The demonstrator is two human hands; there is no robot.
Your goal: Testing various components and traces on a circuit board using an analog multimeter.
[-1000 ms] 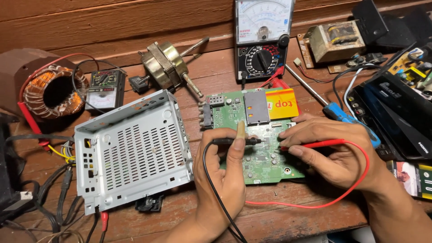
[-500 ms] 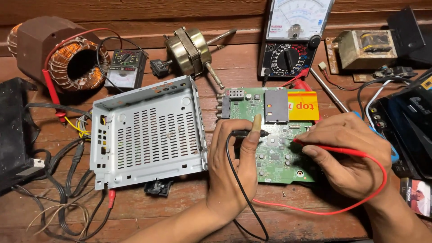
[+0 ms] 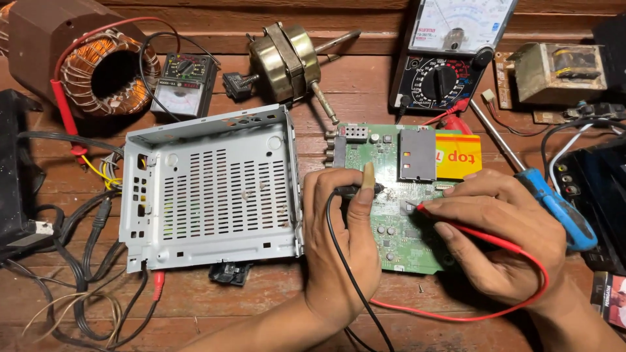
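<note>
Soft, even light fills the view, bright enough to read the green circuit board [image 3: 398, 215] sharply, and it seems to come from above and somewhat left, since the right hand [image 3: 502, 241] throws a dim shadow onto the wooden worktop [image 3: 261, 306] just right of and below the board. Left of the board, the grey metal chassis [image 3: 208, 189] shows pale sheen without harsh glare. Far from the board, toward the frame's corners, things darken and bend slightly, with mild softness.
</note>
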